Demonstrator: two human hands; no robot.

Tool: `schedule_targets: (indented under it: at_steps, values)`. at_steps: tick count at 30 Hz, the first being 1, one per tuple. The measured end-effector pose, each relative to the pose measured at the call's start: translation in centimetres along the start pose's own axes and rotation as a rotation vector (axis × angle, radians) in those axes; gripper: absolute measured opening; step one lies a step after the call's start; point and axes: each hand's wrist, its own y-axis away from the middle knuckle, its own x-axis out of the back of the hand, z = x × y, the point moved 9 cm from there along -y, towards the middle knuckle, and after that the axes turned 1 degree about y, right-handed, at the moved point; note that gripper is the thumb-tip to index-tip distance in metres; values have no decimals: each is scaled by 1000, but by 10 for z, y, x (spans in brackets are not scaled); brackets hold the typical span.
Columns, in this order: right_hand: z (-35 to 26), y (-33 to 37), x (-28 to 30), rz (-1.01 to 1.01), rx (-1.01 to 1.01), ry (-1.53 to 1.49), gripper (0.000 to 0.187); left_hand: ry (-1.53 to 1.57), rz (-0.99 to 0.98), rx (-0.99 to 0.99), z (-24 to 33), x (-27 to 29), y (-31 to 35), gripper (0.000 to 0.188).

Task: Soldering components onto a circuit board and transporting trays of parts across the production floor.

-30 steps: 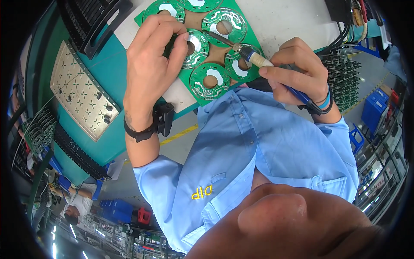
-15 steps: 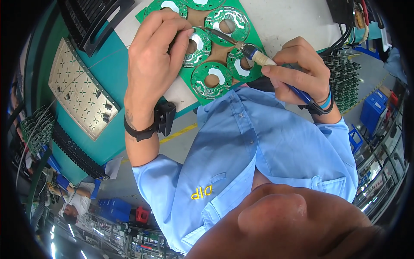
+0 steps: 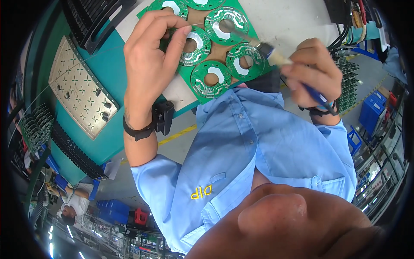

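My left hand (image 3: 148, 56) pinches a thin solder wire (image 3: 196, 23) between thumb and forefinger, over a green circuit board panel (image 3: 250, 15). Several round green boards with central holes make up the panel; one round board (image 3: 200, 52) lies just beside my left fingertips. A soldering iron (image 3: 282, 60) with a pale collar and blue handle is gripped in my right hand (image 3: 315, 71). Both the iron and that hand are smeared by motion. The iron's blurred tip points left, above the round boards on the right of the panel.
On the teal bench (image 3: 103, 77) to the left lies a perforated metal plate (image 3: 82, 93) with small black parts. A black rack (image 3: 88, 26) stands beyond it. Cables (image 3: 345, 32) hang at the far right, near stacked green boards (image 3: 347, 82). A person (image 3: 75, 203) sits at lower left.
My right hand has drawn the soldering iron back to the right, and its tip has left the wire's end. My left hand has barely moved and keeps its pinch.
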Motion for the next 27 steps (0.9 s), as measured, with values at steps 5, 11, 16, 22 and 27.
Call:
schedule_targets:
  at_steps: [5, 11, 16, 22, 27]
  values:
    - [57, 35, 61, 582, -194, 438, 20, 41, -41, 3, 1, -3, 0, 12]
    - [51, 32, 61, 502, -306, 274, 20, -133, -87, -193, 12, -8, 1, 11]
    - [0, 3, 12, 127, 18, -29, 24, -161, -76, -185, 10, -9, 6, 10]
    - [5, 4, -13, 23, -13, -5, 22, -160, -56, -186, 10, -9, 3, 10]
    - [11, 2, -17, 4, -19, 3, 22, -157, -78, -186, 9, -14, 1, 11]
